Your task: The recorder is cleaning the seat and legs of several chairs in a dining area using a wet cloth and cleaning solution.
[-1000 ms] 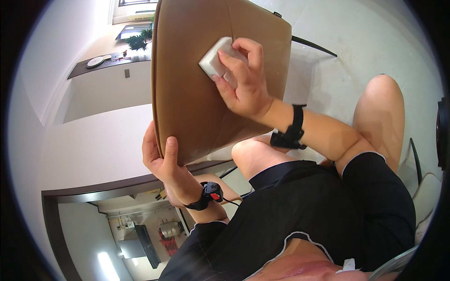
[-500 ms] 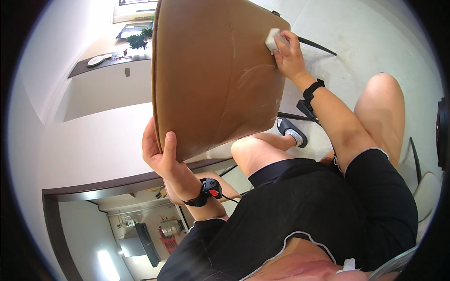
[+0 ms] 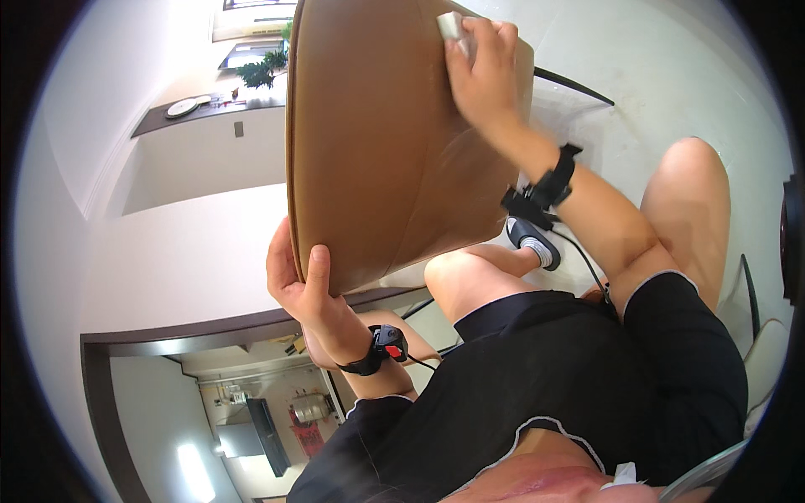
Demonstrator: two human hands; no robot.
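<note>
A: Head view, left hand (image 3: pixel 300 285)?
B: Closed on the lower edge of the brown cushion (image 3: pixel 377 142), at 7 o'clock of the cushion.
A: Right hand (image 3: pixel 482 71)?
B: Pressing a white cloth (image 3: pixel 450 25) onto the cushion at 1 o'clock, fingers curled over it.

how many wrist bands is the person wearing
2. One black band is on the right wrist, below the right hand that presses a white pad to the brown cushion. The other is on the left wrist, below the left hand gripping the cushion's edge.
</note>
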